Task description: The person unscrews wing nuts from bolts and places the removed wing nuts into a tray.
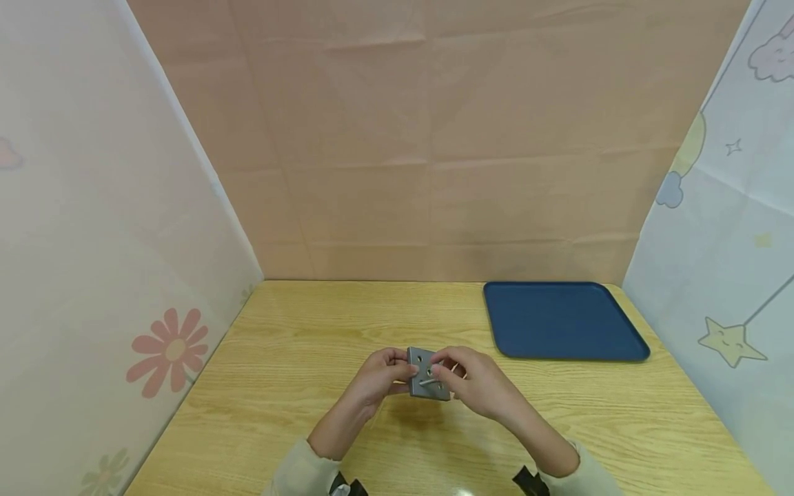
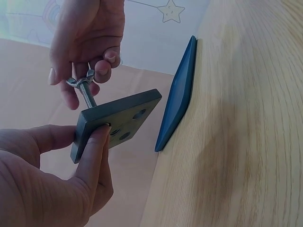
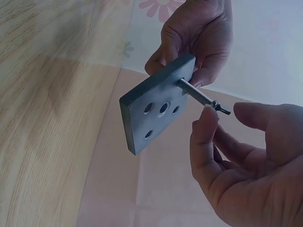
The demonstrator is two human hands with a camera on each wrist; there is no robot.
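Note:
My left hand (image 1: 377, 380) holds a square grey metal plate (image 1: 417, 391) by one edge, thumb on one face and fingers on the other. Several round holes (image 3: 163, 109) pierce it. From a hole near the gripped edge sticks a threaded wing bolt (image 3: 195, 92), its winged head well away from the plate. Around that head are the loosely bent fingers of my right hand (image 1: 480, 386). In the right wrist view one fingertip (image 3: 208, 113) touches a wing, while the thumb (image 3: 251, 116) stands apart. Both hands keep the plate above the table.
A blue tray (image 1: 561, 320) lies at the back right of the wood-grain table (image 1: 322, 317). Brown paper (image 1: 397, 138) covers the back wall. Patterned white sheets (image 1: 124, 207) stand at both sides.

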